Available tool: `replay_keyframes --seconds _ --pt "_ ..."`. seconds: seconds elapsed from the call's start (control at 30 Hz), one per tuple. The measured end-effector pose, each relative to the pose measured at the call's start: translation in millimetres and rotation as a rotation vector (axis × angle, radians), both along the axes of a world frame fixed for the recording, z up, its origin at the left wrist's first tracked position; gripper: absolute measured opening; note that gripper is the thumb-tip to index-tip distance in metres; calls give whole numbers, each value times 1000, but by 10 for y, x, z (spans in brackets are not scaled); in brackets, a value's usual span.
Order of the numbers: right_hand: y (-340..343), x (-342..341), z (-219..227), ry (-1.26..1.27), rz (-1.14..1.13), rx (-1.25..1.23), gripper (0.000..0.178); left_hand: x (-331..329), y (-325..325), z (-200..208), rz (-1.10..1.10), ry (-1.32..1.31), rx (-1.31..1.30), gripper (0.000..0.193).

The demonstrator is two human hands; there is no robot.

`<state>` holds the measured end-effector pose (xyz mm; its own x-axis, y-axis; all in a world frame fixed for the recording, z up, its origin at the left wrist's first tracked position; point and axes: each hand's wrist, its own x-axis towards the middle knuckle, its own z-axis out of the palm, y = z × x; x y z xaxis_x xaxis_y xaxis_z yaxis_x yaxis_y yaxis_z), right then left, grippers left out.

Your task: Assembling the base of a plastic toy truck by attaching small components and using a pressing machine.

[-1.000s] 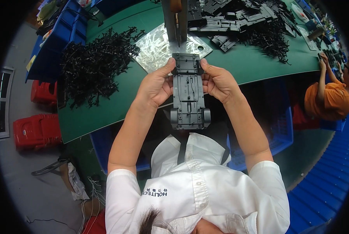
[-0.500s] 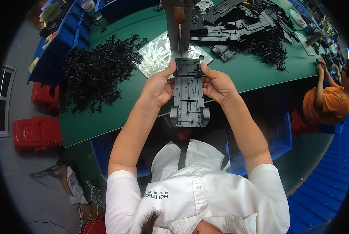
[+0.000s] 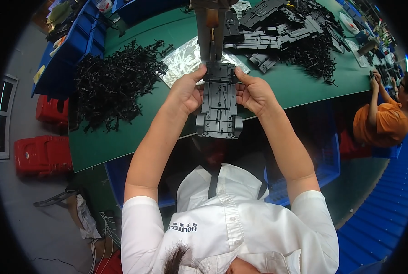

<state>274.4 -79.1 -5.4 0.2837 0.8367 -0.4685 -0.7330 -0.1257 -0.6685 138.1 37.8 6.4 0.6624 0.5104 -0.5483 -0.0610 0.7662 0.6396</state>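
Between both hands I hold a long black plastic chassis plate (image 3: 220,102), with moulded ribs, small posts and two rounded side flaps at its near end. My left hand (image 3: 189,90) grips its left edge, thumb on the far left corner. My right hand (image 3: 255,91) grips the right edge in the same way. The far end of the plate lies under the metal column of a bench machine (image 3: 210,39), whose tip is hidden against the plate. Beneath it is a shiny silver sheet (image 3: 181,61) on the green table.
A heap of small black plastic parts (image 3: 110,84) covers the table's left. More black chassis plates (image 3: 277,32) and small parts (image 3: 315,61) pile up at the right. Blue bins (image 3: 69,50) and red stools (image 3: 43,156) stand left. A person in orange (image 3: 379,121) works at far right.
Both hands have pushed the chassis plate slightly away from me, so its far end now sits under the machine's column. The grip is the same.
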Motion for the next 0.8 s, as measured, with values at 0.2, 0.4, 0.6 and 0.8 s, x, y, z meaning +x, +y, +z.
replay_keyframes --seconds 0.2,0.4,0.6,0.8 --pt "56 25 8 6 -46 7 25 67 54 -17 -19 -2 43 29" --pt "102 57 1 -24 -69 4 32 128 117 -10 -49 29 0 31" --pt "117 57 44 4 -100 6 27 157 184 -109 -40 -10 29 37" --pt "142 80 47 2 -104 5 27 196 166 -48 -9 9 19 28"
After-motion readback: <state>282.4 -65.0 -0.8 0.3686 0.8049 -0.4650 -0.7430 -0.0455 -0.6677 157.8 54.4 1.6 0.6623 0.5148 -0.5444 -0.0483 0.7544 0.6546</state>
